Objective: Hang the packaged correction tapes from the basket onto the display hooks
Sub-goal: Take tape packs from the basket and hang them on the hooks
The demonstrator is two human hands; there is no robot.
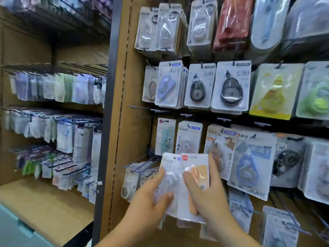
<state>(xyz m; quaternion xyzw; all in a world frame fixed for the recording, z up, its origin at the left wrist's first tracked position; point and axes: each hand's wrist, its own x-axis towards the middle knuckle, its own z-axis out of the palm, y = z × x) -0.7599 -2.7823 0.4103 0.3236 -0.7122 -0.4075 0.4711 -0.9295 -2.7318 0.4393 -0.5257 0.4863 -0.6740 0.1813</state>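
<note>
I hold two packaged correction tapes in front of the lower display rows. My left hand (151, 198) grips a white-backed pack with a clear blister (169, 168). My right hand (206, 193) grips a pack with an orange correction tape (195, 168), thumb on its front, fingers behind its right edge. The two packs overlap side by side. Empty display hooks (140, 162) jut out just left of the packs. The basket is out of view.
The brown pegboard panel (128, 86) carries rows of hung correction tape packs (229, 88). More bare hooks (142, 107) stick out at mid height on the left. Another rack of hanging stationery (58, 122) stands to the left, behind a dark upright post (108, 104).
</note>
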